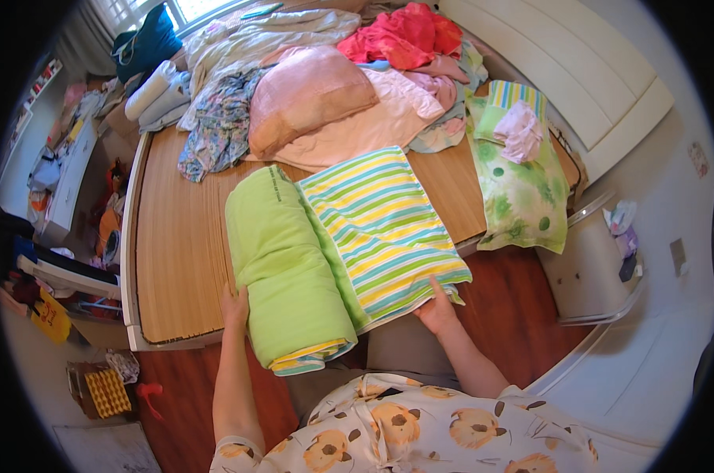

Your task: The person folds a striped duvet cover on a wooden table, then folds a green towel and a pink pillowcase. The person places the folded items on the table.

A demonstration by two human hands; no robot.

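Note:
In front of me a light-green quilt lies partly rolled near the front edge of the mat. Its unrolled part shows yellow, green, teal and white stripes and reaches past the bed's edge toward my lap. My left hand holds the roll's left side, most of the fingers hidden against it. With the thumb on top and fingers underneath, my right hand grips the near edge of the striped part. Striped layers peek out at the roll's near end, and dark printed writing runs along its far end.
A wooden-slat mat covers the bed. Behind the quilt lie a pink pillow, red cloth and heaped bedding. A green-patterned pillow with folded cloth sits at right, near a bedside cabinet. Cluttered shelves line the left.

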